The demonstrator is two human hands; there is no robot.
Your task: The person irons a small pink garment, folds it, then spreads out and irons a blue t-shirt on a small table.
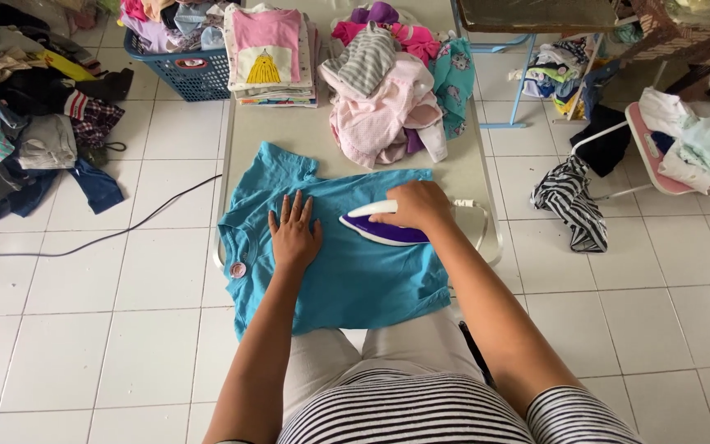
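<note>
Turquoise shirt (pixel 355 271) lies spread on the desk (pixel 289 131), left hand (pixel 293 234) flat and open upon it. Right hand (pixel 417 205) has its grip closed around the purple iron (pixel 380 232). Beyond lie a heap of clothes (pixel 388 90) and a folded stack (pixel 271 53).

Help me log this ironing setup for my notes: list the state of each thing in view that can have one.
Blue T-shirt: spread flat on the ironing board.
Iron: sole down on the shirt, gripped by the right hand.
Left hand: open, palm flat on the shirt.
Folded stack: neat, on the board's far end.
Unfolded heap: crumpled, beside the stack.
Laundry basket: full, on the floor.
Cord: slack across the tiles.
</note>
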